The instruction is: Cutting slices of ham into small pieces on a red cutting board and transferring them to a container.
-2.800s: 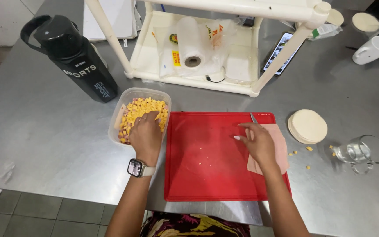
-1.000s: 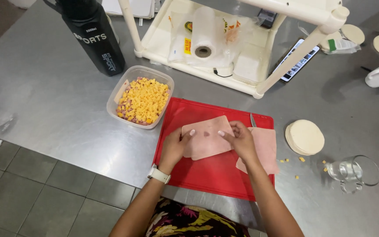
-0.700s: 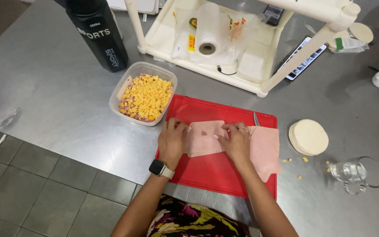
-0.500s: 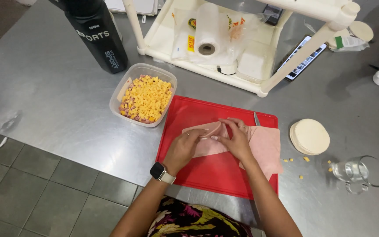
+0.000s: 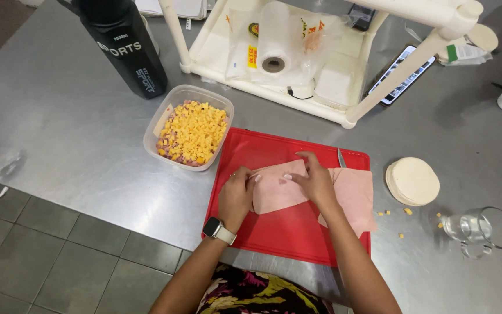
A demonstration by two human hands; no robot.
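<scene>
A stainless steel table [image 5: 59,145] stands over a grey tiled floor [image 5: 42,256]. A white plastic rack [image 5: 321,58] occupies its far side, beside a black bottle [image 5: 126,43]. A red cutting board [image 5: 289,197] lies at the near edge. A clear tub [image 5: 188,135] of diced cheese touches the board's left corner. On the board, a pink ham slice [image 5: 277,189] lies flat. The left hand [image 5: 236,195] curls its fingers onto the slice's left edge; the right hand [image 5: 315,180] presses it with fingers together.
</scene>
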